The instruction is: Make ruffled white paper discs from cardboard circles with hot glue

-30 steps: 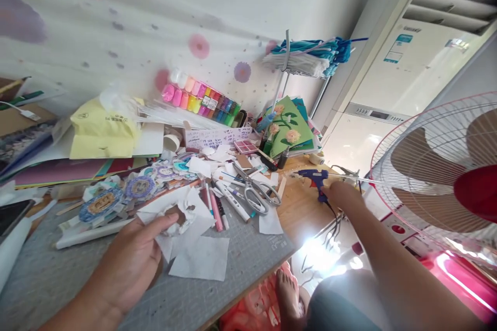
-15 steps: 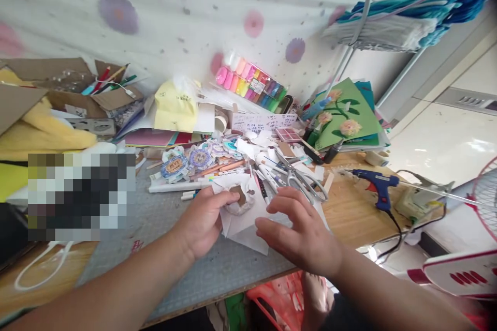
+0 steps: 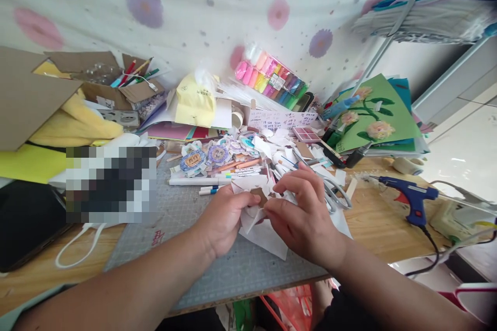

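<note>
My left hand (image 3: 227, 220) is closed on a small brown cardboard piece (image 3: 259, 197) with white paper (image 3: 248, 184) around and under it, the thumb pressing on the cardboard. From the other side my right hand (image 3: 306, 220) has its fingertips on the right edge of this paper, bent in a pinch. Part of the paper is hidden behind the right fingers. A larger white sheet (image 3: 269, 243) shows below both hands, above the grey cutting mat (image 3: 186, 269). Just beyond the right hand lie grey-handled scissors (image 3: 337, 191).
Behind the hands spreads a pile of paper cutouts (image 3: 194, 159), pens and scraps. A blue glue gun (image 3: 411, 194) rests on the right with its cord hanging down. A cardboard box (image 3: 103, 93) and a black tablet-like device (image 3: 27, 225) are on the left. Colored clay packs (image 3: 272, 75) lean at the back.
My right hand has closed in on the paper and now touches its edge. The paper has folded up around the cardboard. The whole view has shifted, with things appearing further right.
</note>
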A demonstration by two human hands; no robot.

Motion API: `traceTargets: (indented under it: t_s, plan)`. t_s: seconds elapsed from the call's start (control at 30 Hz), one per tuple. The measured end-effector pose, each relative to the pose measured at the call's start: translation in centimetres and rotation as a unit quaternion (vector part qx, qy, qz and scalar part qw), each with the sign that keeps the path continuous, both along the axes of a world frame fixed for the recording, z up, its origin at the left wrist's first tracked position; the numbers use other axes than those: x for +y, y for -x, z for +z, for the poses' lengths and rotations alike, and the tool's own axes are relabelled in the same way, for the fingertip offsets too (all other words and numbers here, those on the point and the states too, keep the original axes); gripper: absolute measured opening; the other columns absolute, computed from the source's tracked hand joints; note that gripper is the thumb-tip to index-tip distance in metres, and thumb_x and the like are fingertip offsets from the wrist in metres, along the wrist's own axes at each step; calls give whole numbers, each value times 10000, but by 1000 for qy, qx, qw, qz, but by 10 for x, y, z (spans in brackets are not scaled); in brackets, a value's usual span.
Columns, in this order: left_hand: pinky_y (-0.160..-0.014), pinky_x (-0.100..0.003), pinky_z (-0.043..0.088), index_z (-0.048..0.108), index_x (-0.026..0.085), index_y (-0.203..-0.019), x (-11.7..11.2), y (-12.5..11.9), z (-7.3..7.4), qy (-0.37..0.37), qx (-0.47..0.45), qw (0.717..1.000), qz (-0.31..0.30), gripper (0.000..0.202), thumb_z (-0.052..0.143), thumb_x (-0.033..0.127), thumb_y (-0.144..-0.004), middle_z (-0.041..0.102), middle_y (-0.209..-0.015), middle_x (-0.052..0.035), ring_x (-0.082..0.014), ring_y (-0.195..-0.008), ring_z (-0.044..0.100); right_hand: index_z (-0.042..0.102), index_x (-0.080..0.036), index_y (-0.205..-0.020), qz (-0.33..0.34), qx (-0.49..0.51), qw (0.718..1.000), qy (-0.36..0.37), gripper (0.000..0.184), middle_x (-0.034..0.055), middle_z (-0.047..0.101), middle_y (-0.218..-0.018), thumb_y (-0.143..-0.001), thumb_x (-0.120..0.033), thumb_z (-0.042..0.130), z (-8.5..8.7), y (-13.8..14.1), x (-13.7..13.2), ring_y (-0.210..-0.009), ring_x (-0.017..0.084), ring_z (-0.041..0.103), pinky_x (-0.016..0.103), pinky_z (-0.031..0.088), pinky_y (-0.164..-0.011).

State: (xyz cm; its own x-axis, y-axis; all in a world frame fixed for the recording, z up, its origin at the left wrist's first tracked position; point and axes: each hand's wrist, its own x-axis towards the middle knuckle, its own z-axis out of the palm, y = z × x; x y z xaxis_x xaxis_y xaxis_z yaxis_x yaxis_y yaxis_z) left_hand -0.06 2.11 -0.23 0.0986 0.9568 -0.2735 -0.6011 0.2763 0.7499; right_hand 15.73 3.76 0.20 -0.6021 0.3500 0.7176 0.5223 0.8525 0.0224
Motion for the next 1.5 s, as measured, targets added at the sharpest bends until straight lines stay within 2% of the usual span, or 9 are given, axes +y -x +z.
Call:
traceTargets:
  t_s: [0.2, 0.33, 0.53, 0.7, 0.87, 1.03, 1.33, 1.4, 1.5]
  plan:
    - [-501, -256, 454, 694, 144, -818, -1, 0, 0, 0, 3, 1000, 9, 221, 638, 61, -621, 694, -679, -22, -141, -542, 594, 588, -241, -814, -41, 13, 999, 24, 145, 51, 446, -1075, -762, -111, 625, -3, 8, 3, -1079, 282, 440, 627, 263, -1022]
    - [-509, -235, 460, 705, 143, -829, -1, 0, -1, 10, 5, 1000, 19, 243, 636, 42, -618, 706, -679, -16, -127, -556, 607, 536, -251, -905, -73, 29, 996, 34, 262, 73, 411, -1172, -715, -103, 637, -5, 13, 5, -1151, 325, 419, 629, 258, -1015]
    - [-486, -251, 474, 698, 147, -814, 0, -1, -1, 16, 13, 1000, 22, 229, 628, 28, -631, 694, -632, 3, -131, -528, 604, 491, -239, -1000, -91, 65, 990, 86, 351, 104, 393, -1221, -711, -160, 672, -7, 13, 7, -1153, 332, 404, 564, 331, -969]
    - [-559, -267, 533, 702, 137, -857, 1, 0, 3, 18, 14, 999, 27, 236, 620, 27, -665, 751, -892, -61, -148, -634, 659, 431, -233, -1091, -49, 142, 981, 125, 436, 113, 405, -1164, -753, -321, 693, -7, 0, 4, -1119, 297, 421, 494, 377, -947]
    - [-680, -332, 569, 697, 131, -981, -1, 0, 1, -7, 9, 1000, -5, 324, 634, 44, -676, 737, -1002, -96, -214, -801, 684, 433, -234, -1076, -76, 180, 961, 197, 370, 105, 418, -1159, -767, -254, 636, -11, -5, 8, -1136, 282, 418, 478, 362, -966]
    - [-639, -332, 556, 680, 136, -1055, -3, -1, 2, -23, 47, 998, -33, 394, 629, 50, -673, 751, -894, -77, -203, -687, 680, 443, -240, -1012, -66, 203, 938, 273, 332, 82, 448, -1127, -735, -224, 624, -6, -8, 14, -1125, 273, 414, 474, 333, -969]
    - [-591, -284, 519, 663, 139, -1093, -4, -2, 4, -37, 73, 995, -49, 428, 630, 61, -673, 746, -792, -48, -176, -611, 664, 468, -229, -908, -20, 226, 864, 449, 246, 58, 483, -1045, -700, -212, 599, 4, -10, 16, -1070, 258, 459, 455, 328, -966]
    - [-578, -278, 516, 661, 143, -1100, -4, -2, 3, -39, 70, 996, -39, 432, 627, 63, -678, 744, -787, -45, -170, -597, 658, 471, -226, -958, -4, 217, 877, 429, 269, 67, 484, -1064, -733, -261, 614, 1, -11, 17, -1085, 260, 453, 453, 330, -970]
    - [-584, -278, 518, 663, 142, -1099, -4, -1, 2, -36, 59, 997, -41, 434, 622, 55, -676, 743, -781, -46, -171, -606, 659, 471, -220, -1034, -14, 174, 926, 334, 396, 91, 460, -1135, -725, -326, 694, -2, -12, 17, -1131, 266, 414, 442, 315, -987]
